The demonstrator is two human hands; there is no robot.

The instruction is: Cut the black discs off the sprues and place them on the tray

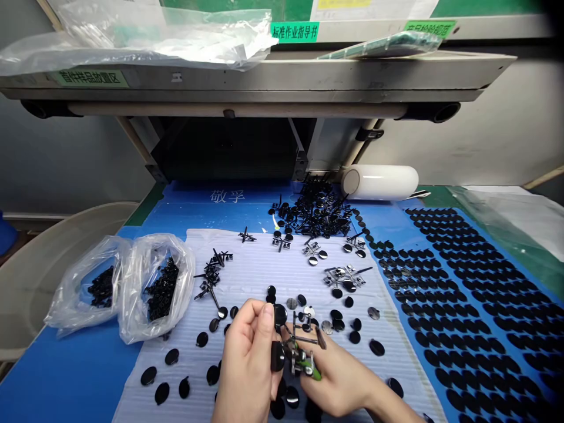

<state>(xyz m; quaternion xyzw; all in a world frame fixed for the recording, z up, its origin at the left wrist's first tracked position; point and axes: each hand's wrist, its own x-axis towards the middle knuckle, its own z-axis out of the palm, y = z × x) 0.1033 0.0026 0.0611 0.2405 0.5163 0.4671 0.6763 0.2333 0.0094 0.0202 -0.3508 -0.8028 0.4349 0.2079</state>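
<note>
Near the bottom centre, my left hand (249, 358) pinches a black part frame (304, 338) that carries round black discs (277, 356). My right hand (337, 373) is closed just right of it, with a green-handled tool (314, 371) showing between its fingers and the frame. The tool's tip is hidden behind the frame. Loose black discs (377, 347) lie on the white ribbed sheet (247, 264) around both hands.
A heap of black frames (319, 208) sits at the back centre. Rows of black discs (480, 294) cover the right side. Two plastic bags (185, 264) of small black parts stand left, beside a large round tub (53, 235). A white cylinder (383, 182) lies behind.
</note>
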